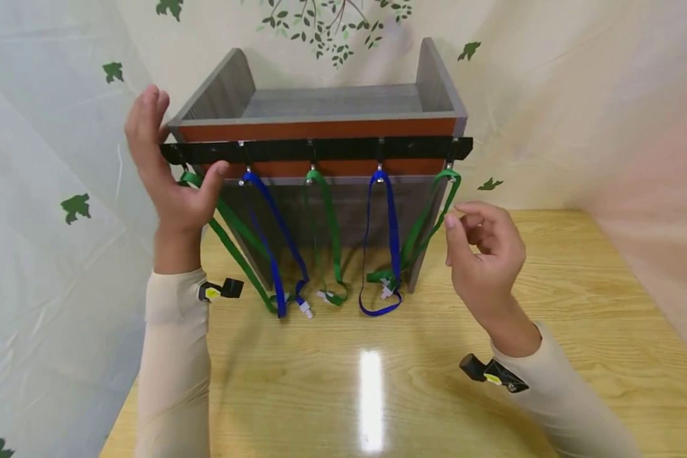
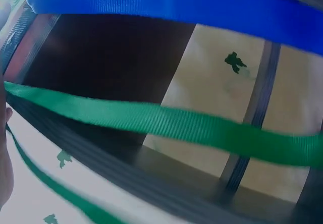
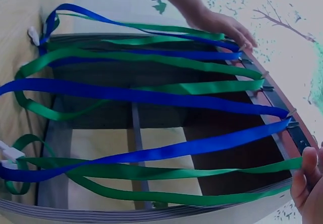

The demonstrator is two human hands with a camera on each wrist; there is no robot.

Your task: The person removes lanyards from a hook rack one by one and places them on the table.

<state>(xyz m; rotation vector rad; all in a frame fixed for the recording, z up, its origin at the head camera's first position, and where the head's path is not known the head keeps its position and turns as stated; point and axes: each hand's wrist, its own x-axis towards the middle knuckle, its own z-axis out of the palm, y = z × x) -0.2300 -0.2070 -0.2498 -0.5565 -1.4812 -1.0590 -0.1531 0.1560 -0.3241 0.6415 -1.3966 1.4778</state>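
Mostly, lanyards (image 1: pixel 331 222) hang between hands (image 1: pixel 165 184) (image 1: pixel 486 261); right contact unclear.

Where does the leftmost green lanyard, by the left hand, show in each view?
Head: the green lanyard hangs from the left end of the black hook rail, by the left hand.
Left wrist: the green lanyard crosses mid-frame, another strand lower left.
Right wrist: the green lanyard runs along the top, towards the left hand.
Shared landmark: the neighbouring blue lanyard.
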